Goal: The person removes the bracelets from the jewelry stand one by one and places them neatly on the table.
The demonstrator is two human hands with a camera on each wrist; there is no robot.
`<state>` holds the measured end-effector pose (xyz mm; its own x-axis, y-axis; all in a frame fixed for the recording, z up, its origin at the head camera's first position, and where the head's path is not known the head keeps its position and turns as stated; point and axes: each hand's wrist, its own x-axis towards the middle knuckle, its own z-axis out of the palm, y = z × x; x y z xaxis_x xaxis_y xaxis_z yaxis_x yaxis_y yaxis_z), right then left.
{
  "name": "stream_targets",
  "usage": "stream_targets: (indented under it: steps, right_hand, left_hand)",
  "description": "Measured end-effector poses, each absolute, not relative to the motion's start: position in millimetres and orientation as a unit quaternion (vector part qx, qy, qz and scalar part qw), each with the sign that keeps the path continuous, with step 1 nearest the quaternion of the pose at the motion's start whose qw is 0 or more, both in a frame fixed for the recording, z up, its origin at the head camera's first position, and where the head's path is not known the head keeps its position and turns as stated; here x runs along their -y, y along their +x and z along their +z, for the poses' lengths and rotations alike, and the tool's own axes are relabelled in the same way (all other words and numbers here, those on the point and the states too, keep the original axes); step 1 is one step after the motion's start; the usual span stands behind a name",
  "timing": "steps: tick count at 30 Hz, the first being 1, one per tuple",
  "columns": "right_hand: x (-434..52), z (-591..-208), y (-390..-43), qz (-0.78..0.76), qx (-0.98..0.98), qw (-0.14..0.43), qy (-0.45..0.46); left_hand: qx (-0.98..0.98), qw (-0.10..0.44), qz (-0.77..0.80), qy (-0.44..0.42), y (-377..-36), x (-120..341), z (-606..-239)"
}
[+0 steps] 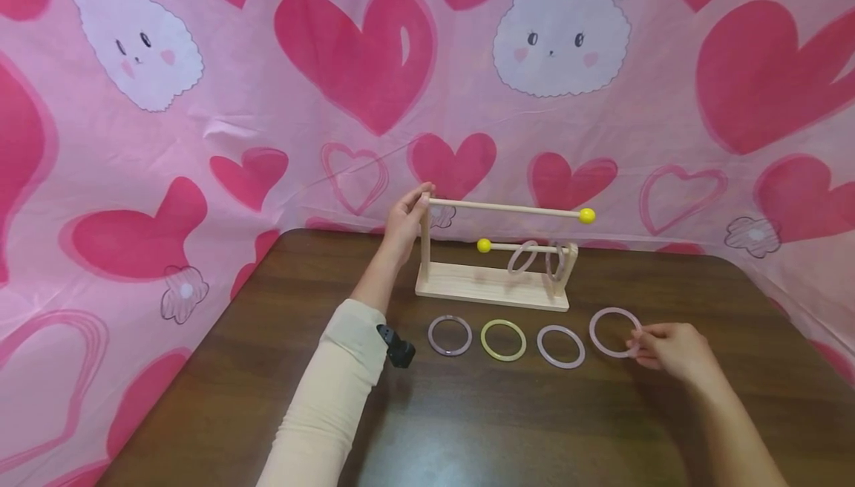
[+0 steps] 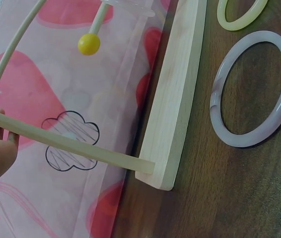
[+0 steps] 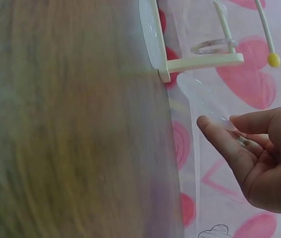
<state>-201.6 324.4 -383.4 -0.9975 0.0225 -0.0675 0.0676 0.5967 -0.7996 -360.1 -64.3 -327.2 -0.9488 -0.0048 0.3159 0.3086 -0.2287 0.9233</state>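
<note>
Head view, left to right: the left hand (image 1: 405, 218) holds the top of the wooden rack (image 1: 493, 288) near the middle. Lower right, the right hand (image 1: 670, 350) pinches the pink ring (image 1: 614, 332), which lies flat on the table (image 1: 467, 427) just left of that hand.

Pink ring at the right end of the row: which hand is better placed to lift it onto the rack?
Right. The right hand already pinches that pink ring, while the left hand grips the rack post, probably steadying it.

Home play corner: bunny-heart cloth (image 1: 374, 49) behind wooden table (image 1: 467, 420).
</note>
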Motion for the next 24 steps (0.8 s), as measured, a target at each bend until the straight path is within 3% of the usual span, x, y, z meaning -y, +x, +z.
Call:
stream_targets:
  steps: [24]
  right_hand:
    - [-330.8,-392.0,-198.1,-0.497,-0.863,0.086,0.039]
  left_hand:
    - [0.613,0.104,-0.773,-0.125,-357.6,63.2,-325.7]
